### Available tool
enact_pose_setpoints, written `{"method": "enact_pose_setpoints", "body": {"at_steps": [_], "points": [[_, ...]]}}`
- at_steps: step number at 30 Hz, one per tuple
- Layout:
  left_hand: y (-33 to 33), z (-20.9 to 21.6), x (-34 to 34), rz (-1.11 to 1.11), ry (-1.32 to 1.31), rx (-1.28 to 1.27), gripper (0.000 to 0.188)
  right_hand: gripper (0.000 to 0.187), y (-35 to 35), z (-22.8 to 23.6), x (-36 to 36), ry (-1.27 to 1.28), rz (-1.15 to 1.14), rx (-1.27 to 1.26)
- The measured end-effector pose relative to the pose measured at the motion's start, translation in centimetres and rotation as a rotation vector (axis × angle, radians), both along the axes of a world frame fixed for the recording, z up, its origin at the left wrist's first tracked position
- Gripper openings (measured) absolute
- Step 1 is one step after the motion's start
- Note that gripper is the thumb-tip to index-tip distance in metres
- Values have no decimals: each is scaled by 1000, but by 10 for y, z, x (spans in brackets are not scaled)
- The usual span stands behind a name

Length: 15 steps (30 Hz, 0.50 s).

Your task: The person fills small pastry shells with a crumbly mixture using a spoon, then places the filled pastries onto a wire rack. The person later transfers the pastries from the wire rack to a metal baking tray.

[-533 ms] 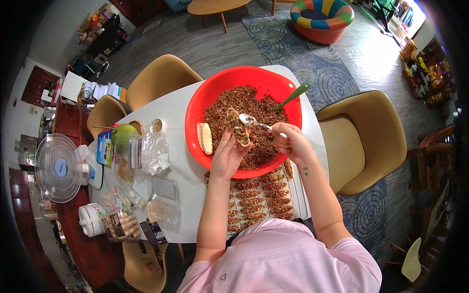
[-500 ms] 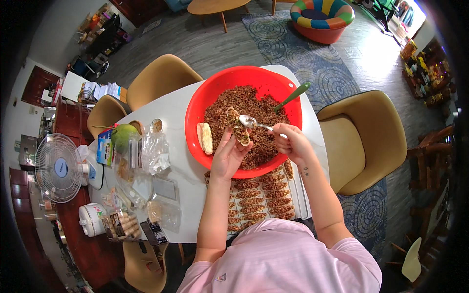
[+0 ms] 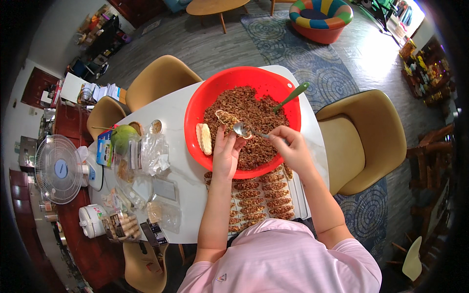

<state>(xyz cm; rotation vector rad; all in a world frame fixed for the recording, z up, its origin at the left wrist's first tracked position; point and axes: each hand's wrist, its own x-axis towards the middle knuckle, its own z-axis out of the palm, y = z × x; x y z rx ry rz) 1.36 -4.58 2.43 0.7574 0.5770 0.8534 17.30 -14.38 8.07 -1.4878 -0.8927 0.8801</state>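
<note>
A large red basin (image 3: 195,105) holds a heap of brown, crumbly nut-like mixture (image 3: 237,100). Over it, my left hand (image 3: 226,154) pinches a boat-shaped wafer shell (image 3: 225,117), partly filled with the mixture. My right hand (image 3: 291,149) grips a metal spoon (image 3: 240,129), its bowl against the shell's filling. A pale stack of unfilled shells (image 3: 203,139) leans inside the basin's left wall. From the mixture at the right sticks a green-handled utensil (image 3: 296,94). Rows of filled shells (image 3: 251,201) lie on a tray (image 3: 301,198) between the basin and my body.
The white table (image 3: 188,188) carries plastic bags (image 3: 155,151), a green fruit (image 3: 124,138) and a clear plastic container (image 3: 168,215) at left. A fan (image 3: 59,168) stands farther left. Tan chairs (image 3: 364,141) surround the table.
The shell has tilted flatter, its far end swinging left. My right hand has moved slightly right and nearer me, while the spoon's bowl has shifted left and lower along the shell.
</note>
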Motion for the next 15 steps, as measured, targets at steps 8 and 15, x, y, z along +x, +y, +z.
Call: {"method": "enact_pose_setpoints", "body": {"at_steps": [8, 15], "points": [[0, -1, -3, 66, -76, -46, 37, 13, -4, -12, 2, 43, 7, 0], [5, 1, -13, -48, -226, -120, 31, 16, -3, -18, 32, -231, -77, -55]]}}
